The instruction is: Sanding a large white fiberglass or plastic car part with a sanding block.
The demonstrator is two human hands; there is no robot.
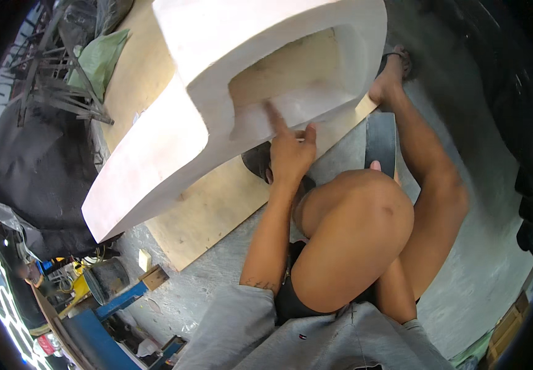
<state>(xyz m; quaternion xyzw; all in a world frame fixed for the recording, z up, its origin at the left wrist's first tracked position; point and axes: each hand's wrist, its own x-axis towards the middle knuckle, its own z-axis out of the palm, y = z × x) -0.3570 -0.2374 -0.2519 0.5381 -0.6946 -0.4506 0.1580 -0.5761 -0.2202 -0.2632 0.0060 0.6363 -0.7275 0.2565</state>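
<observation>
Head view: a white moulded shell (149,160) lies across a plywood board (211,222) on the concrete floor (482,246), the sheet presumably there to keep its edges off the rough surface. The left hand (292,151) grips nothing; its index finger stretches to the lower inner wall of the shell's opening (306,102) while the other fingers curl back, a pose that suggests feeling the surface. The right hand (375,165) holds a dark grey flat block (380,139) by its near end, apparently parked beside the raised knee (371,203) to leave the left arm free reach.

That knee covers most of the right hand, so the full grip cannot be made out. Blur softens the left fingertip; whether it touches the wall is hard to tell. The shell's far end is cut off at the upper edge, and the dark item (256,161) beneath it is too covered to identify.
</observation>
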